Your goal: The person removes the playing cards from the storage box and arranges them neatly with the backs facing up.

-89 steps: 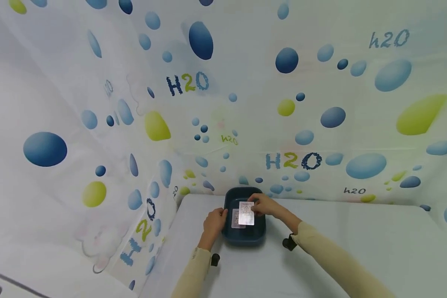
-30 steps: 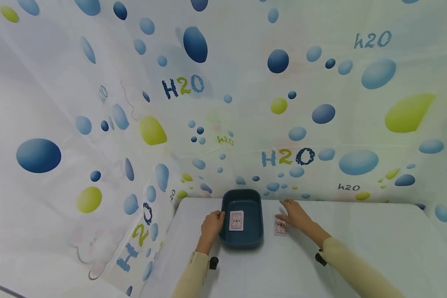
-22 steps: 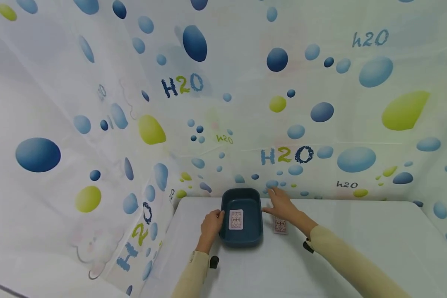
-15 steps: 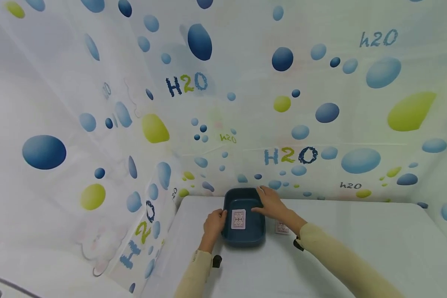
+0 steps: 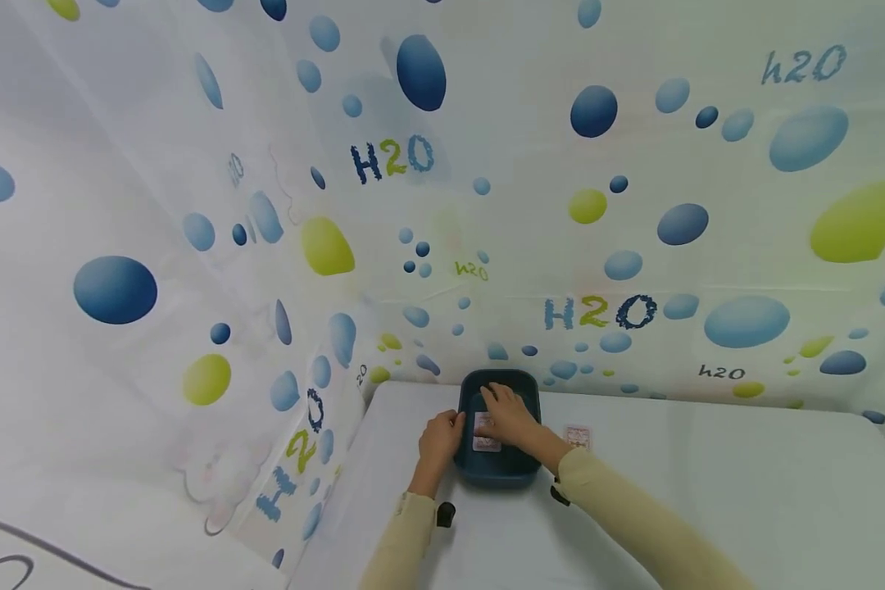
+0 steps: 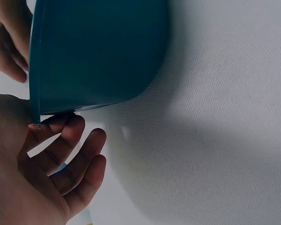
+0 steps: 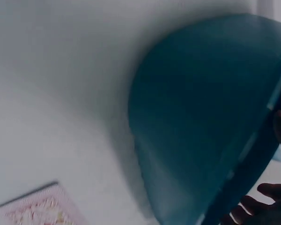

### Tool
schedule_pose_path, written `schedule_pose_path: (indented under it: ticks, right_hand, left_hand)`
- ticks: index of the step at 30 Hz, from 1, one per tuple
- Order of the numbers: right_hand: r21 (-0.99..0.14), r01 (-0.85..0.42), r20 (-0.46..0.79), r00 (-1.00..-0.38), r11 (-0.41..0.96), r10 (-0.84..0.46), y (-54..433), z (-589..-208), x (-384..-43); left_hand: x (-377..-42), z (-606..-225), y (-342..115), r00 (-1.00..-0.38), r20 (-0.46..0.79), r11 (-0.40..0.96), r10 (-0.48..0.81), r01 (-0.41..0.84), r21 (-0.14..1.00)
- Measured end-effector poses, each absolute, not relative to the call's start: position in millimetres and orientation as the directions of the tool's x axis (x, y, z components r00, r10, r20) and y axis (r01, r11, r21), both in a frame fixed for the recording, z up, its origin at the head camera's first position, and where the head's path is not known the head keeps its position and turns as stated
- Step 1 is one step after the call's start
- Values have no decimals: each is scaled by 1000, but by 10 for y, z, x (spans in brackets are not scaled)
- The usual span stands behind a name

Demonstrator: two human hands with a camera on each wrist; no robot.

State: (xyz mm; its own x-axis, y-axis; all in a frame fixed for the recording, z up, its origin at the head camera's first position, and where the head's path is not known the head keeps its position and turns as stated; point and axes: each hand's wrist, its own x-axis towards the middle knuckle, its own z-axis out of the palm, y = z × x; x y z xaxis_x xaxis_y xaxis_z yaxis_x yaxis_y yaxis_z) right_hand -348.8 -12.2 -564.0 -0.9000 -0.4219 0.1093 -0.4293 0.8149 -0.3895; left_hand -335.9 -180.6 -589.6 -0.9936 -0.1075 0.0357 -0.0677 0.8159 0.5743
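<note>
A dark teal plastic bin [image 5: 497,477] stands on the white table. My left hand [image 5: 439,442] pinches its left rim. In the left wrist view, the fingers [image 6: 77,173] lie outside the bin wall, with the thumb side at the rim. My right hand [image 5: 515,419] reaches over the right rim into the bin, fingers spread and its thumb over the playing card [image 5: 485,445] lying face down inside; part of that card is hidden by the hand. Another playing card [image 5: 578,437], red-patterned back up, lies on the table right of the bin, and the right wrist view shows this card [image 7: 44,211] too.
A white wall sheet [image 5: 487,205] with blue and green drops rises behind the table's back edge and along the left. White tabletop [image 5: 708,475] extends to the right of the bin. A black wrist camera [image 5: 446,515] sits by the left sleeve.
Three seconds ago my right hand held a playing card over the bin; that card now lies on the table to the right. The right hand has moved back left into the bin, over the remaining card.
</note>
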Motion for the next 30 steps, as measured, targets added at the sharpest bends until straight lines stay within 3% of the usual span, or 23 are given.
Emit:
schedule_pose_path:
  ticks: [11,17,22,25,30]
  right_hand:
    - [-344,-296,-119,-928,891,-354,-47,-5856,-3584]
    - [-359,-287,-132,-927,888,-352,-17,-5835,-3662]
    - [-343,-307,-65,-935,888,-349,-35,-5851,-3717]
    - [-382,-313,-28,-937,870,-349,-51,-5873,-3732]
    - [-557,-279,-42,-931,783,-362,-71,-5925,-3750]
  left_hand:
    - [-3359,-5907,-1654,-994,36,803,-104,-62,592]
    - [-3384,-5867,-1630,-993,39,804,-114,-69,591]
    - [-3421,-5846,-1630,-991,46,804,-125,-74,590]
    - [-3437,-5856,-1644,-989,45,807,-139,-87,583]
    - [-3447,-5903,-1684,-988,28,808,-154,-109,579]
